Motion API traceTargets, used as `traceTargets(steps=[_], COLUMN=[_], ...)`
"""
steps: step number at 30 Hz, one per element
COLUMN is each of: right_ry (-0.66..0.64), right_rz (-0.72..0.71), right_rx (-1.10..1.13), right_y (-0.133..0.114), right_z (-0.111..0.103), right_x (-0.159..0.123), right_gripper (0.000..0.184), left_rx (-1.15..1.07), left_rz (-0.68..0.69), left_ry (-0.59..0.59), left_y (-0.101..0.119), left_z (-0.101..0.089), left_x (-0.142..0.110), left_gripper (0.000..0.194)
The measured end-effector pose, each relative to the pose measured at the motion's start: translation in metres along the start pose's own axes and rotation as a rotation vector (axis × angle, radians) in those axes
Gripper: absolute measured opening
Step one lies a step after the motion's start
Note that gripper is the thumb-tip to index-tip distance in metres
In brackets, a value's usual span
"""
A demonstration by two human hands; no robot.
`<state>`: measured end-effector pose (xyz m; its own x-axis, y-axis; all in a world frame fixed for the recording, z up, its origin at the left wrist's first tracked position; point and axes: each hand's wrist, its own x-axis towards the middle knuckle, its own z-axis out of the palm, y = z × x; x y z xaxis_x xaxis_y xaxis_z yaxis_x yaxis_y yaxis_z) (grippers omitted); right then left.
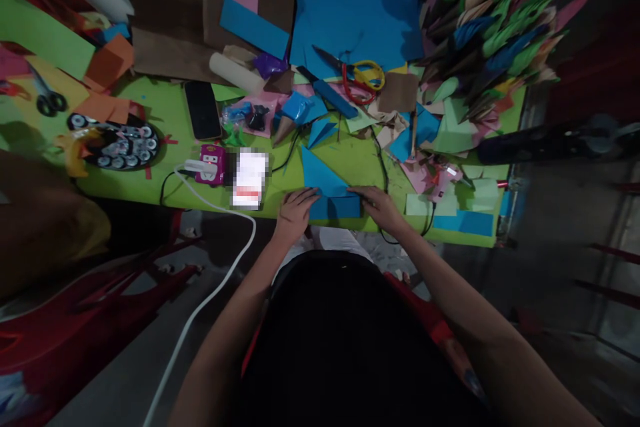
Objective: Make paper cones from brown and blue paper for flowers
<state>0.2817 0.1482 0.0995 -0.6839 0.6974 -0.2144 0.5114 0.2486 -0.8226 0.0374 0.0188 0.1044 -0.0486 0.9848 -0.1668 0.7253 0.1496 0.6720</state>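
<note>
A blue sheet of paper [325, 177] lies at the table's front edge, its upper part a pointed triangle and its lower part a rectangular band with a straight crease or edge between. My left hand [296, 209] is at the left end of that line, fingers together and tips on the paper. At the right end, my right hand [381, 207] holds the paper's edge with its fingertips, the index finger reaching along the crease. The undersides of both hands are hidden. Just above the sheet's tip is a smaller folded blue paper piece [321, 132].
A lit phone [250, 177], a purple power adapter [210, 165] and a dark phone [203, 110] lie left. Scissors [363, 73] sit on blue sheets [355, 7] behind. A glue gun [443, 180] with a cable lies right, below many paper cones [495, 33]. A white cable [220, 287] hangs off the front.
</note>
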Motion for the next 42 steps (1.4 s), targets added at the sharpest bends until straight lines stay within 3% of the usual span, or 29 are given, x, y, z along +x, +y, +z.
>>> traceTargets(steps=[3, 6, 11, 16, 19, 23, 30, 38, 42], right_ry=[-0.064, -0.063, -0.029, 0.032, 0.068, 0.097, 0.134, 0.192, 0.166], right_rz=[-0.139, -0.180, -0.162, -0.112, -0.097, -0.087, -0.065, -0.026, -0.058], right_rx=[-0.275, -0.431, -0.447, -0.378, -0.380, -0.366, -0.321, -0.329, -0.315], right_y=[0.000, 0.002, 0.008, 0.013, 0.015, 0.015, 0.011, 0.011, 0.005], right_z=[-0.002, 0.000, 0.002, 0.005, 0.008, 0.011, 0.014, 0.018, 0.012], right_x=[-0.003, -0.004, -0.005, -0.005, -0.005, -0.007, -0.013, -0.013, -0.014], right_gripper=[0.055, 0.050, 0.043, 0.037, 0.037, 0.037, 0.035, 0.029, 0.039], left_rx=[-0.076, -0.165, -0.317, -0.402, -0.335, -0.155, 0.192, 0.252, 0.254], left_rz=[-0.029, -0.045, -0.078, -0.167, -0.153, -0.053, 0.019, 0.086, 0.108], left_ry=[-0.007, -0.007, 0.011, 0.109, 0.111, 0.019, -0.097, -0.102, -0.088], left_y=[-0.006, -0.014, -0.021, -0.022, -0.025, -0.026, -0.013, -0.012, -0.005], left_z=[-0.001, -0.001, -0.001, -0.005, -0.008, -0.011, -0.016, -0.015, -0.011], left_x=[0.004, 0.010, 0.014, 0.006, 0.002, -0.002, -0.006, 0.000, 0.004], left_gripper=[0.038, 0.034, 0.033, 0.031, 0.032, 0.040, 0.051, 0.045, 0.036])
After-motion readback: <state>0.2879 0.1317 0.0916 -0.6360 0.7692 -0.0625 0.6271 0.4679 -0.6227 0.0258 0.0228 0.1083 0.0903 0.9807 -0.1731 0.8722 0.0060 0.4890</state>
